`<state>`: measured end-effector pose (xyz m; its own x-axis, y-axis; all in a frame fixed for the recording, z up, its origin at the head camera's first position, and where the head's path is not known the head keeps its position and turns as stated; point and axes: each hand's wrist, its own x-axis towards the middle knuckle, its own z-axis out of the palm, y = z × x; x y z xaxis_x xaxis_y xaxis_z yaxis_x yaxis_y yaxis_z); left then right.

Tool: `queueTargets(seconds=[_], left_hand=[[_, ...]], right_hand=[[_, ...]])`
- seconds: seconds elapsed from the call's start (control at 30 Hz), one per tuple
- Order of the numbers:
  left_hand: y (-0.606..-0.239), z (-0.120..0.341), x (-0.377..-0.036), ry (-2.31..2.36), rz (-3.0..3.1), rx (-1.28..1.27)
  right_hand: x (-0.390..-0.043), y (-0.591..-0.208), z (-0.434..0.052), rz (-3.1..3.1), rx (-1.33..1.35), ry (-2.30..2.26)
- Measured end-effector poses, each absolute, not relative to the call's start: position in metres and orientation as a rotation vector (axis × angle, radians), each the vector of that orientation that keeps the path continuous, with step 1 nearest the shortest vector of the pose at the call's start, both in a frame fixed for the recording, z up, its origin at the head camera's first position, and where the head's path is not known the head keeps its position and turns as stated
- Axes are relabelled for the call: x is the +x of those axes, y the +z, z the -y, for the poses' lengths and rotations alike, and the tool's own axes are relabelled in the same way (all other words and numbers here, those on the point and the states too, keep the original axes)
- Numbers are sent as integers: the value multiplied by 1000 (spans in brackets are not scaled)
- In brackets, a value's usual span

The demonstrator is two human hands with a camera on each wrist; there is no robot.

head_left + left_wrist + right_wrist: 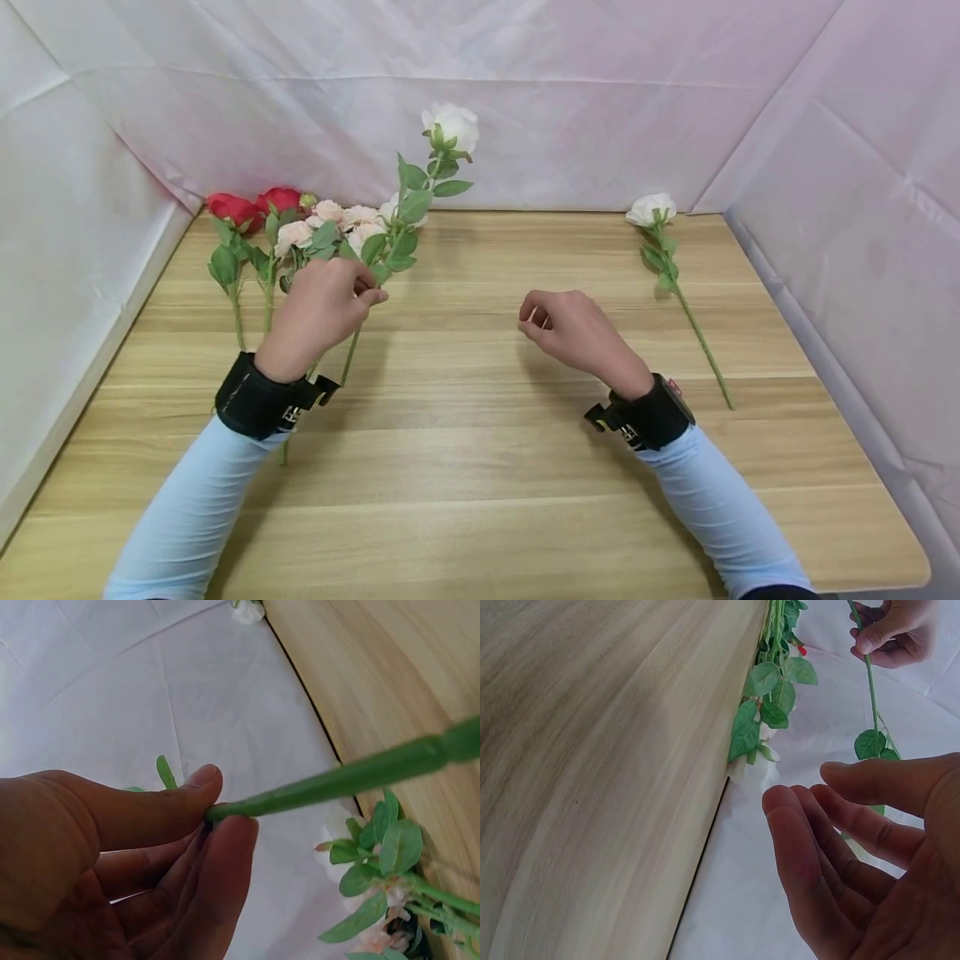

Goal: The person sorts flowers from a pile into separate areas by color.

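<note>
A white rose [453,129] on a long leafy green stem is raised above the table, tilted with its bloom up and to the right. My left hand [322,310] pinches its stem [322,787] between thumb and fingertips. Over the middle-right of the table hovers my right hand [573,329], fingers loosely bent and nothing between them. A second white rose [651,210] lies at the right, its stem pointing toward the front; the right hand is apart from it.
Red roses [234,211] and pale pink flowers [360,221] lie at the table's back left, partly behind the left hand. Another white bloom [392,208] shows beside them. White cloth [525,142] hangs around the wooden table [465,467] at the back and sides.
</note>
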<state>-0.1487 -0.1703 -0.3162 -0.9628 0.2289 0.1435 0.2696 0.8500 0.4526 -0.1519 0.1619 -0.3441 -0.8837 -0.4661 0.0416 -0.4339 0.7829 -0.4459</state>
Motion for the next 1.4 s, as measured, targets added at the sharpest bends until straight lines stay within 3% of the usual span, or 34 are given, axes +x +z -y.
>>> queueTargets(seconds=[1.4], left_hand=[[-340, 101, -119, -1408, 2879, -734]], right_hand=[[-127, -349, -123, -2465, -791, -1364]])
